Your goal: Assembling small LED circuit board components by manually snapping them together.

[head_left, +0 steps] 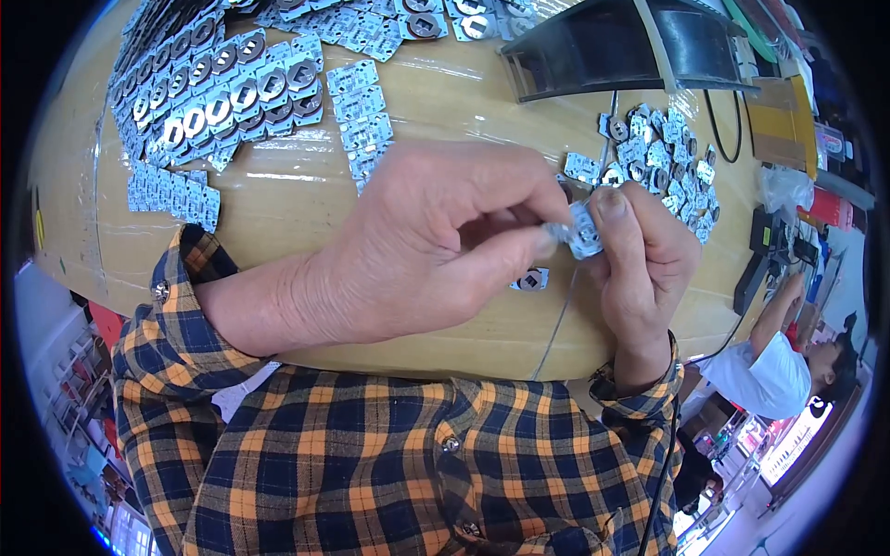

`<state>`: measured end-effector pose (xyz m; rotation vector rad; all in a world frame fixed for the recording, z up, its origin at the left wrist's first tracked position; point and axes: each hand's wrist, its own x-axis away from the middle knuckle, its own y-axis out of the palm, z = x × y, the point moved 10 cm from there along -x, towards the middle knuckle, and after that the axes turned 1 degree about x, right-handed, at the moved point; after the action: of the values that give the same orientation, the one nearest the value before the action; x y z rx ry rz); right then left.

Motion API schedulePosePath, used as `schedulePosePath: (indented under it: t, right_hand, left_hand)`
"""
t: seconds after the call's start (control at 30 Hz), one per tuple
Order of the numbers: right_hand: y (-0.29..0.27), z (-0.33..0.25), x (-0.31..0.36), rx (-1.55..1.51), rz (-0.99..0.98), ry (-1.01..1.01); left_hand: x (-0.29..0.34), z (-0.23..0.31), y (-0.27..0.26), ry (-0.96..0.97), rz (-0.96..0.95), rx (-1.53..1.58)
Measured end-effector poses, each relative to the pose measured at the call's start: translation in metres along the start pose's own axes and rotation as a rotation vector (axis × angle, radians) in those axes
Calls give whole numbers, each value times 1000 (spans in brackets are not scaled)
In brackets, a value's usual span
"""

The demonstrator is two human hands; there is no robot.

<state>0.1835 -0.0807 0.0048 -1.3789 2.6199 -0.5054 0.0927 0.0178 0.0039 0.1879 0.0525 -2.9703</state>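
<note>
Both of my hands meet above the table around a small pale-blue circuit board [584,233]. My right hand [646,255] grips it, its thumb lying along one side and the fingers curled behind. Thumb and forefinger of my left hand [445,232] are pinched on a small pale-blue piece [555,232] at the board's left edge. Whether that piece is joined to the board or apart from it, I cannot tell. Below the fingertips, a single board with a round dark part [530,280] lies on the table.
Stacked panels of joined boards [222,102] fill the far left, and a narrow strip of boards [360,102] lies beside them. Right of my hands is a heap of loose single boards [663,153]. Behind it stands a dark curved plastic piece [593,51]. Another person [774,375] sits at right.
</note>
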Motion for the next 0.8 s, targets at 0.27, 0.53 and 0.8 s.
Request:
schedulePosePath:
  t: [0.27,0.53,0.8]
  right_hand:
    - [-17,-24,4,321,134,-189]
    - [12,-19,2,76,-79,-149]
    - [24,7,10,-497,-199,199]
  left_hand:
    - [2,-26,1,-269,102,435]
    - [3,-28,6,-290,87,550]
    - [1,-15,8,-241,-14,512]
